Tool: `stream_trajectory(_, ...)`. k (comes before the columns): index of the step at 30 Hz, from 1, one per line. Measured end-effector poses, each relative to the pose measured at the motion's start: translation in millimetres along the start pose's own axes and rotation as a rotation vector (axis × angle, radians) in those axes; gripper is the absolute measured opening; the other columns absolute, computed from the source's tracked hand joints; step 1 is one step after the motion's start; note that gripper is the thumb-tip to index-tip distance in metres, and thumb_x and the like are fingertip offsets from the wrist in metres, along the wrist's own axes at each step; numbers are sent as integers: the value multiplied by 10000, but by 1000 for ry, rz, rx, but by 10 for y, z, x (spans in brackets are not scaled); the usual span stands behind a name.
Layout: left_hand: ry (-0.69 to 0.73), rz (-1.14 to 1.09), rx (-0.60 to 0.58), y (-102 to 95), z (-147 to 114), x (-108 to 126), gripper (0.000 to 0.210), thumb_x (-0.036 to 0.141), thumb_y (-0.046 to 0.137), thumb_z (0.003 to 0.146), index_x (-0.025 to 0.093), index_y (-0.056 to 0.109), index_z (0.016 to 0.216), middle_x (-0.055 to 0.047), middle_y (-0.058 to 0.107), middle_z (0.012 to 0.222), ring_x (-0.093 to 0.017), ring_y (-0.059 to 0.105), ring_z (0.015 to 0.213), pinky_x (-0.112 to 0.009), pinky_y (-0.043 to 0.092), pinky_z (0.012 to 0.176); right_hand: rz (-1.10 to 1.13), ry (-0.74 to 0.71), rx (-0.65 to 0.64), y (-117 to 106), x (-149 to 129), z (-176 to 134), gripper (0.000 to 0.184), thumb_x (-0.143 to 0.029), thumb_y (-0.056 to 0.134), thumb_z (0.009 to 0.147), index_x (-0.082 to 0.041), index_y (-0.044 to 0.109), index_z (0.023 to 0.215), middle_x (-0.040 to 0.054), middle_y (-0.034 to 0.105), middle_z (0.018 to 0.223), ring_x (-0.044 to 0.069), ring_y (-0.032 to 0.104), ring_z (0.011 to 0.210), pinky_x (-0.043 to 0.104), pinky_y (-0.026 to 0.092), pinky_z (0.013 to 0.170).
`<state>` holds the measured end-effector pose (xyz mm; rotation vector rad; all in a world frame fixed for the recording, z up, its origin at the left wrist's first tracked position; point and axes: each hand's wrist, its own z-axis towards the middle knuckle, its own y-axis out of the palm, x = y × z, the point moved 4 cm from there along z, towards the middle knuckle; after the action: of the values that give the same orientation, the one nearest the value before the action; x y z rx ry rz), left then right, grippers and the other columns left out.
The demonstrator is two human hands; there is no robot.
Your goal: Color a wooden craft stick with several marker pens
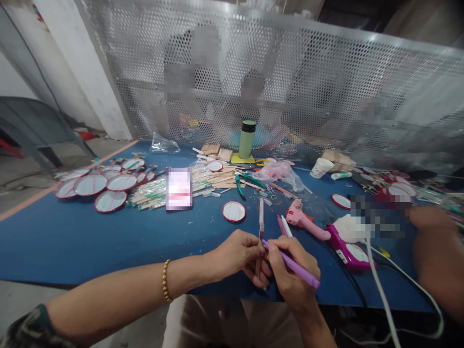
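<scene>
My left hand [239,251] pinches a slim wooden stick [258,267] near the table's front edge. A whitish upper length continues beyond my fingers, with a purple patch just above them. In my right hand [297,275] is a purple pen [302,273], its tip end meeting the stick beside my left fingertips; the exact contact is hidden. Just past my hands lie a pink pen [281,224] and a white pen [286,226]. A small round red-rimmed disc [234,211] rests flat to the left of the stick.
Red-rimmed discs [90,184] and sticks [152,191] pile up at left. A phone [179,188], green-handled pliers [239,187], green bottle [247,140] and paper cup [321,167] stand or lie beyond. Right are a pink glue gun [308,223], white cable [379,290] and another person's arm [437,256].
</scene>
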<state>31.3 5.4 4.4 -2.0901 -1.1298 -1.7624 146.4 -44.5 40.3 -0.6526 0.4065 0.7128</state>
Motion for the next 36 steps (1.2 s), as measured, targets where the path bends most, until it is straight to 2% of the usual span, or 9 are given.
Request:
stream_trajectory(7,10,30,7,-12,11,-9,501,614,700,699,123,601,693,-57,656,616,-141,640,523,-268,541,541,17,-14,-17,11,5,-9,160,-213,583,898,-201,653,756,-15,689,646,109,640,518,192,511,521)
stream_trajectory(13,9,7,-3,-4,5,0,462,578,713,705,131,600,723,-48,664,627,-144,650,536,-264,541,539,4,11,14,-8,3,-6,178,-228,587,900,-197,655,738,-19,670,616,101,629,502,186,497,505)
stream_trajectory(36,7,27,3,-9,9,-6,506,621,715,680,128,604,666,-39,650,572,-125,628,483,-237,538,512,11,1,-15,10,-34,13,172,-218,579,899,-200,650,743,-19,676,623,103,624,494,188,505,503)
